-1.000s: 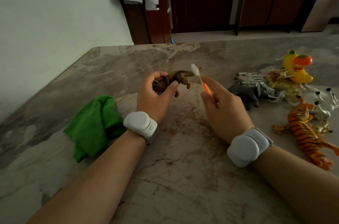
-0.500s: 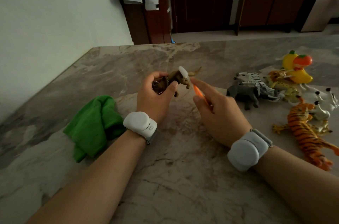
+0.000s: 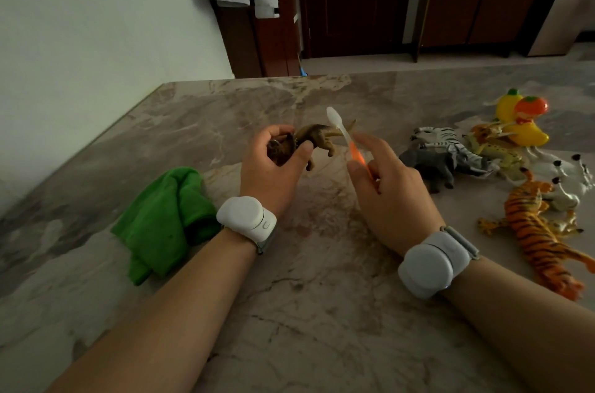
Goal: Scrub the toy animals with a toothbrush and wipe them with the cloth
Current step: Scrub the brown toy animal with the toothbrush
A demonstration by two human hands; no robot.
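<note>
My left hand (image 3: 273,170) grips a small brown toy lion (image 3: 314,138) by its maned head, lifted above the marble table (image 3: 289,312). In my right hand (image 3: 389,189) is a toothbrush (image 3: 346,138) with a white head and orange handle, pinched between thumb and fingers; its head lies against the lion's back. A crumpled green cloth (image 3: 164,222) lies on the table left of my left wrist.
A cluster of toys lies at the right: a grey elephant (image 3: 431,164), a zebra (image 3: 441,138), a tiger (image 3: 541,231), a white animal (image 3: 570,180) and yellow and orange plastic fruit (image 3: 521,115). The table's left edge meets a pale wall.
The toothbrush head slid left along the lion's back, then moved back right and up. My left hand has kept the lion steady.
</note>
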